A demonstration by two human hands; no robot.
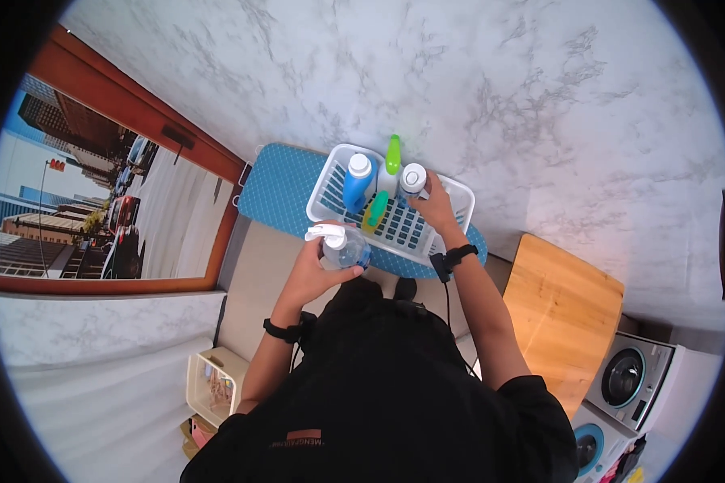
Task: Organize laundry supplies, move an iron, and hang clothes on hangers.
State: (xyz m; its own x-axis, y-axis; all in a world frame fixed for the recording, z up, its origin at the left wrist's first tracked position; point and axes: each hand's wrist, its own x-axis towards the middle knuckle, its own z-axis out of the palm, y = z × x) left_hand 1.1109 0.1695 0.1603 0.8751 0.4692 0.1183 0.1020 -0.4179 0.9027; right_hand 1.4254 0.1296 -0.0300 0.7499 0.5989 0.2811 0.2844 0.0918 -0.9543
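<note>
A white slatted basket (461, 201) stands on a blue patterned ironing board (274, 189). My left hand (314, 278) is closed around a clear spray bottle (342, 253) with a white trigger head, held in front of the basket's near side. At the basket's right part, my right hand (437, 205) grips a white-capped bottle (412, 181). Inside the basket are a blue bottle with a white cap (358, 185), a white bottle with a bright green spray head (393, 157), and a small yellow bottle with a green top (376, 211).
A wooden tabletop (564, 314) lies to the right, with front-loading washing machines (624, 377) beyond it. At lower left stands a cream bin (216, 385) beside a white curtain (89, 386). A wood-framed street picture (113, 193) hangs at left. The marbled wall rises behind the board.
</note>
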